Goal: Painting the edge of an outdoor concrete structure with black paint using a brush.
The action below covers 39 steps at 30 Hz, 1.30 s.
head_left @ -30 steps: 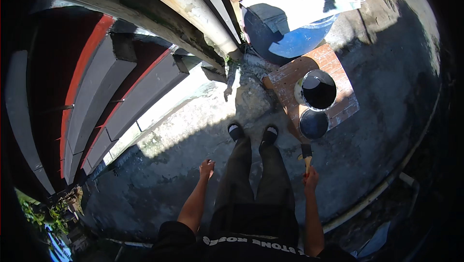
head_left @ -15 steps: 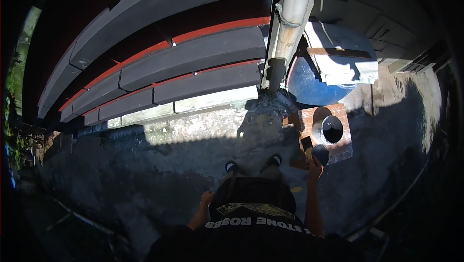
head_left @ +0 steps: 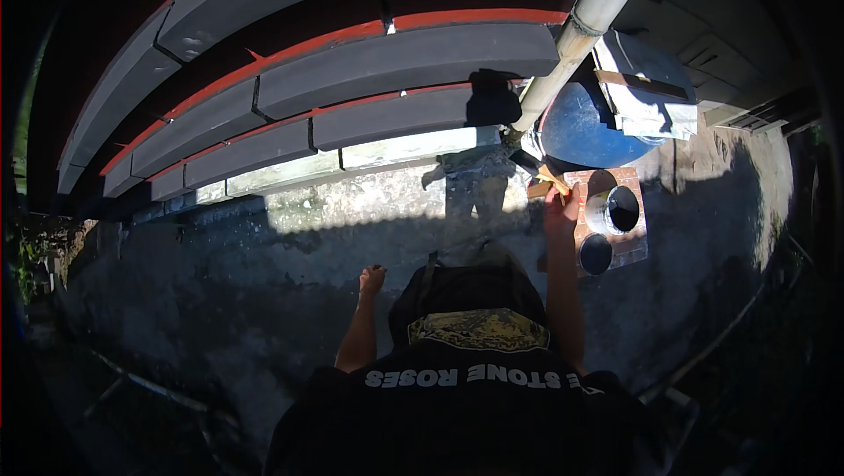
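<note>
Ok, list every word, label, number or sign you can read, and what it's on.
Black shirt: large pale capitals, upside down in view; legible, but not copied out here.
Yellow print on the shirt: no words discernible.
Brush, bucket, blue container: no readable text.

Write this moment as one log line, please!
Right hand: holding wooden-handled brush | Left hand: curled, contents unclear | Bucket: dark inside, on reddish-brown board

One left hand (head_left: 372, 281), one right hand (head_left: 563, 212), one brush (head_left: 552, 179), one bucket (head_left: 599, 211), one dark disc (head_left: 596, 254), one table (head_left: 630, 250), one blue drum (head_left: 578, 135), one pipe (head_left: 582, 35), three grey ledges (head_left: 396, 68).
</note>
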Each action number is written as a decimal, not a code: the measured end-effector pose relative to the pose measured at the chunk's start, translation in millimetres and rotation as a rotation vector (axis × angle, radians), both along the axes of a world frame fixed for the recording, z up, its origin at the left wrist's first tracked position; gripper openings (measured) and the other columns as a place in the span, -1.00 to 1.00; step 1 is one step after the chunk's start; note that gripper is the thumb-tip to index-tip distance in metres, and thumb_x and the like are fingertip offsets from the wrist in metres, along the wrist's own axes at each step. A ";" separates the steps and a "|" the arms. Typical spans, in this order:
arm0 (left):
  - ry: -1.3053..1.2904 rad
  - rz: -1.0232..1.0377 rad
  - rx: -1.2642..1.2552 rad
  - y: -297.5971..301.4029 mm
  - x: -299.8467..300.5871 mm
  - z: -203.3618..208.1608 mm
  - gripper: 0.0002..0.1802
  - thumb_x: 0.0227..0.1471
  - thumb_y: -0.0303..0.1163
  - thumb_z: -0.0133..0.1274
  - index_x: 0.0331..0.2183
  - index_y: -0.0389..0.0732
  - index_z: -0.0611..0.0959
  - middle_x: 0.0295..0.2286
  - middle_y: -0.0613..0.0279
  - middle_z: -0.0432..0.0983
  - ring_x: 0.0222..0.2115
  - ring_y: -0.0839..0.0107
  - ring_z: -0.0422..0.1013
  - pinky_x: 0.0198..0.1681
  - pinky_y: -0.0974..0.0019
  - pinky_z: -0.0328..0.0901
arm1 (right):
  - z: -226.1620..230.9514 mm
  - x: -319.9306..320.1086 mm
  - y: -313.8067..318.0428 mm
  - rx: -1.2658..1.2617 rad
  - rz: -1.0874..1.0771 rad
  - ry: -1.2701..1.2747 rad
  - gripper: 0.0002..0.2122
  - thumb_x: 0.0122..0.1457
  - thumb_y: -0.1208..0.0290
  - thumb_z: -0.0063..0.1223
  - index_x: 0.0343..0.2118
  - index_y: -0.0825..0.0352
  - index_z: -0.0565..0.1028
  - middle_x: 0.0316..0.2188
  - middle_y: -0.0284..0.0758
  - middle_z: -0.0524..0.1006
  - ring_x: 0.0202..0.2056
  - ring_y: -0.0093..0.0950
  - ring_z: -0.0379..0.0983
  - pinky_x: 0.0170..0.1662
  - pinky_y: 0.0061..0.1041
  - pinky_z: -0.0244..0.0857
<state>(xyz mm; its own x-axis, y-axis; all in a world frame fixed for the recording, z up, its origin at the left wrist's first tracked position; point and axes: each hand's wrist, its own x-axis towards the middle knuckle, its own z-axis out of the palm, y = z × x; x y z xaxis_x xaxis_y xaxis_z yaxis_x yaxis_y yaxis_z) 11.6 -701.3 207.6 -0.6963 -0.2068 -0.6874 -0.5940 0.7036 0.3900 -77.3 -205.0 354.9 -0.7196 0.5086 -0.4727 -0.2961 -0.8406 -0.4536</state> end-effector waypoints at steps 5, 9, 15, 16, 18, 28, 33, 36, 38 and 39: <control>0.384 -0.022 0.152 26.8 -91.0 8.9 -0.56 0.00 -0.18 0.05 -0.14 -0.28 0.63 -0.20 -0.08 0.58 -0.13 0.01 0.49 -0.03 0.20 0.36 | 26.4 -52.2 -15.2 0.144 0.081 -0.113 -0.83 0.22 0.32 0.12 -0.31 0.33 0.48 -0.45 -0.35 0.51 -0.50 -0.59 0.43 -0.46 -0.76 0.39; 0.593 0.223 0.605 43.5 -116.5 8.0 -0.57 0.00 -0.22 0.08 -0.11 -0.27 0.61 -0.18 -0.06 0.59 -0.13 0.15 0.51 -0.05 0.25 0.35 | 34.4 -111.8 -2.3 0.581 0.073 -0.276 -0.84 0.19 0.37 0.13 -0.29 0.38 0.54 -0.46 -0.36 0.53 -0.51 -0.58 0.44 -0.45 -0.67 0.35; 0.319 0.214 0.202 24.2 -62.2 -14.5 -0.52 -0.01 -0.14 0.07 -0.07 -0.19 0.62 -0.14 -0.08 0.56 -0.10 0.03 0.49 -0.02 0.15 0.34 | 55.4 -179.4 13.9 1.428 0.306 -0.307 -0.65 0.16 0.16 0.15 -0.29 0.45 0.60 -0.55 -0.26 0.59 -0.49 -0.49 0.55 -0.39 -0.50 0.43; 0.143 0.270 0.139 17.8 -40.2 -28.3 -0.53 -0.02 -0.15 0.07 -0.09 -0.18 0.63 -0.15 -0.06 0.56 -0.11 0.02 0.49 -0.03 0.13 0.35 | 57.9 -183.7 12.2 1.394 0.369 -0.333 -0.65 0.16 0.16 0.15 -0.29 0.45 0.60 -0.55 -0.26 0.59 -0.49 -0.49 0.55 -0.39 -0.50 0.43; -0.023 -0.080 -0.048 7.1 4.1 -58.7 -0.56 -0.03 -0.17 0.07 -0.12 -0.18 0.64 -0.17 -0.03 0.58 -0.15 0.02 0.51 -0.08 0.10 0.38 | 61.1 -194.6 7.5 1.744 0.241 -0.265 -0.67 0.13 0.13 0.12 -0.33 0.36 0.61 -0.55 -0.14 0.59 -0.43 -0.22 0.59 -0.34 -0.35 0.38; -0.229 0.093 0.136 -31.6 83.7 -80.3 -0.54 -0.04 -0.12 0.08 -0.12 -0.18 0.65 -0.18 0.01 0.59 -0.19 0.04 0.53 -0.15 0.09 0.41 | 23.5 -211.2 -128.1 2.099 0.474 -0.164 -0.85 0.12 0.40 0.04 -0.37 0.40 0.49 -0.40 -0.04 0.47 -0.31 -0.02 0.49 -0.33 -0.16 0.41; -0.089 0.278 0.159 -44.0 -20.0 -61.7 -0.52 -0.03 -0.10 0.09 -0.12 -0.18 0.65 -0.18 0.03 0.59 -0.20 0.04 0.53 -0.17 0.09 0.42 | 31.4 -220.3 -226.5 1.833 0.481 0.186 -0.81 0.13 0.37 0.07 -0.38 0.43 0.51 -0.46 -0.07 0.53 -0.46 -0.11 0.47 -0.40 -0.27 0.33; 0.014 0.257 0.142 -62.9 -61.4 -18.8 -0.52 -0.01 -0.10 0.05 -0.12 -0.22 0.64 -0.18 -0.02 0.58 -0.10 0.03 0.48 -0.05 0.12 0.35 | 34.3 -221.1 -218.2 1.422 0.572 0.203 -0.77 0.17 0.36 0.06 -0.49 0.46 0.49 -0.69 -0.26 0.45 -0.65 -0.45 0.28 -0.47 -0.40 0.22; 0.059 0.251 0.149 -69.2 -88.3 3.0 -0.52 0.00 -0.10 0.03 -0.12 -0.23 0.64 -0.18 -0.04 0.58 -0.07 0.03 0.46 0.00 0.13 0.32 | 35.9 -224.0 -174.1 1.510 0.509 -0.046 -0.78 0.11 0.33 0.16 -0.47 0.44 0.54 -0.62 -0.20 0.53 -0.55 -0.43 0.47 -0.41 -0.43 0.33; 0.061 0.285 0.180 -72.4 -95.7 11.3 -0.52 0.00 -0.11 0.03 -0.12 -0.23 0.64 -0.17 -0.05 0.57 -0.06 0.02 0.45 0.03 0.14 0.29 | 37.1 -220.2 -140.0 1.518 0.439 -0.153 -0.77 0.09 0.30 0.20 -0.43 0.42 0.57 -0.57 -0.16 0.57 -0.50 -0.33 0.55 -0.37 -0.39 0.37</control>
<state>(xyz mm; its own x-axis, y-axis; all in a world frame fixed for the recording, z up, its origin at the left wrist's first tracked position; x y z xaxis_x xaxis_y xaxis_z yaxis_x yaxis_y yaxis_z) -84.2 -773.7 218.9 -0.6691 -0.2787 -0.6890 -0.7285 0.4293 0.5338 -297.5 -345.1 392.1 -0.9267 0.3294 0.1808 -0.0375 0.3978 -0.9167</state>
